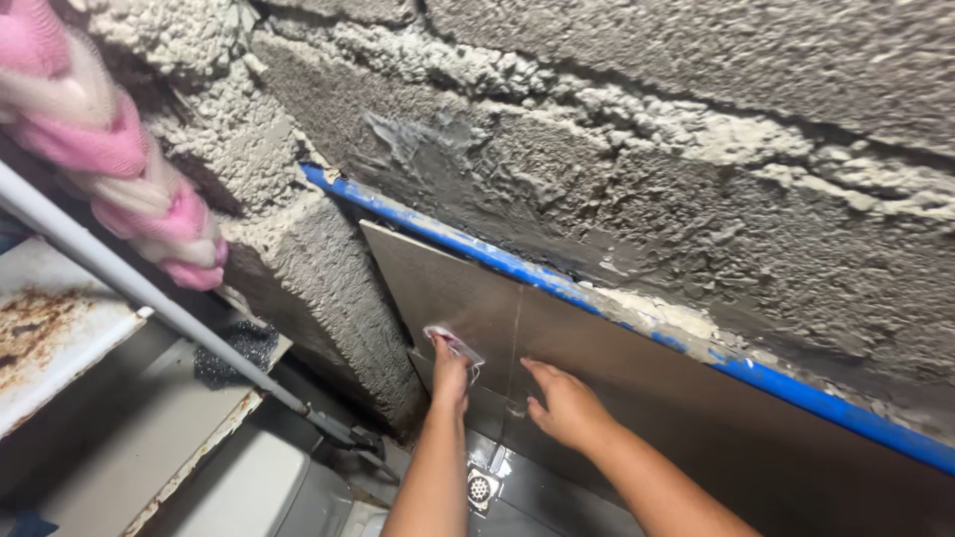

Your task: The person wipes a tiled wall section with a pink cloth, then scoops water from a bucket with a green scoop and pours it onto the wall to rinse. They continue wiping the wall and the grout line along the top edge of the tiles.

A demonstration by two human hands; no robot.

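left hand (450,373) fingers pinch a small cloth (454,342) on the wall tile (438,288); right hand (563,403) fingers spread flat.

No packages, labels, signs or screens show anywhere in this view (the walls, tiles and floor carry no printed sheet or display of any kind).
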